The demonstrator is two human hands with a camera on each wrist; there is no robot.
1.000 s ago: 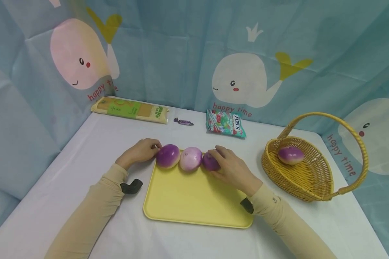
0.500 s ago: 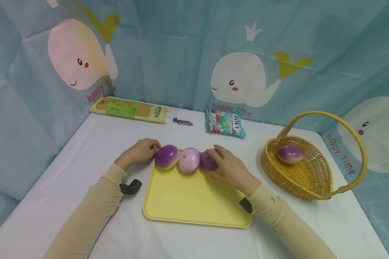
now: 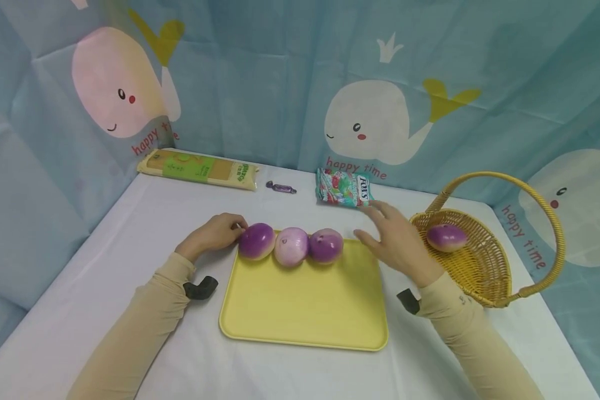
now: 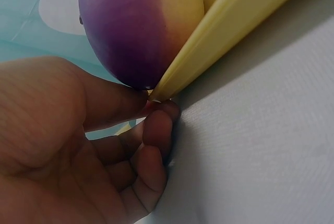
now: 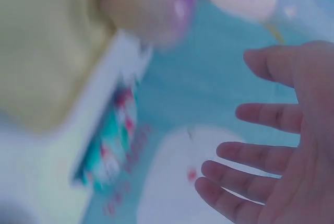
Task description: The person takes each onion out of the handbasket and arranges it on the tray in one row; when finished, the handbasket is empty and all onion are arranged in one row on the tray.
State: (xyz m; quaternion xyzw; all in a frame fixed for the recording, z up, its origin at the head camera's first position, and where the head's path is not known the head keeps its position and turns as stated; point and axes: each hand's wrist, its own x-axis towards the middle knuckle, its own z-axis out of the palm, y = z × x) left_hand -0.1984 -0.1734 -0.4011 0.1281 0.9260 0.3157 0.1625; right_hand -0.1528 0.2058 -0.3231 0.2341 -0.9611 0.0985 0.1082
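Observation:
Three round purple-and-cream vegetables, resembling onions or turnips, sit in a row along the far edge of a yellow tray (image 3: 305, 311): a left one (image 3: 257, 241), a paler middle one (image 3: 291, 246) and a right one (image 3: 326, 246). My left hand (image 3: 216, 233) pinches the tray's far left corner. In the left wrist view its thumb and curled fingers (image 4: 156, 130) meet at the tray rim, just under the left vegetable (image 4: 141, 20). My right hand (image 3: 397, 241) hovers with spread fingers between tray and basket, holding nothing. A wicker basket (image 3: 502, 266) holds another such vegetable (image 3: 446, 238).
Along the back of the white table lie a long yellow-green packet (image 3: 197, 168), a small purple wrapped candy (image 3: 281, 188) and a teal FOX'S bag (image 3: 344, 189). The basket's tall handle (image 3: 555, 222) arches up at the right. A blue whale-print curtain (image 3: 265, 100) hangs behind.
My right hand has let go of the right vegetable and moved right, toward the basket, its fingers spreading. That vegetable stays on the tray. My left hand keeps its place at the tray corner.

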